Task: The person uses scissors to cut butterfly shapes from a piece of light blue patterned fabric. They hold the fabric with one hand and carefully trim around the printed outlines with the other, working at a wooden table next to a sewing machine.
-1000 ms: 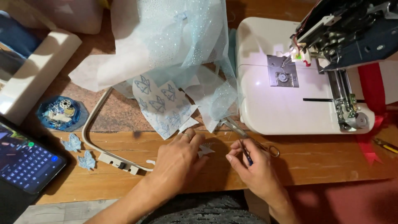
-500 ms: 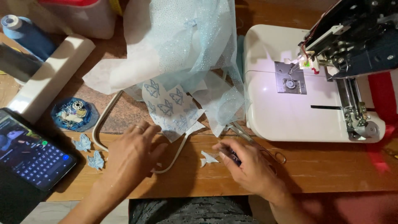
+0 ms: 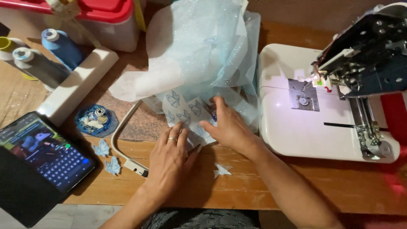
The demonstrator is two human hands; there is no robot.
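A pale blue, see-through fabric piece with embroidered butterfly shapes (image 3: 182, 106) lies at the foot of a heap of glittery tulle and white backing (image 3: 199, 51). My left hand (image 3: 169, 157), a ring on one finger, rests palm down with its fingertips on the piece's lower edge. Just right of it, my right hand (image 3: 227, 125) lies on the same piece with fingers spread and thumb pointing left. A small cut-out blue shape (image 3: 221, 169) sits on the wooden table (image 3: 339, 186) below my right hand. No scissors show.
A white sewing machine (image 3: 326, 123) fills the right. An embroidery hoop (image 3: 123, 146) lies left of my left hand, with two blue cut-outs (image 3: 106, 157), a blue dish of bobbins (image 3: 93, 120), a lit tablet (image 3: 42, 152), thread spools (image 3: 61, 46) and a red-lidded box (image 3: 101, 17).
Both hands have moved from the table's front edge up onto the embroidered piece. The cut-out shape now lies alone on the table, and the tool in my right hand is gone from view.
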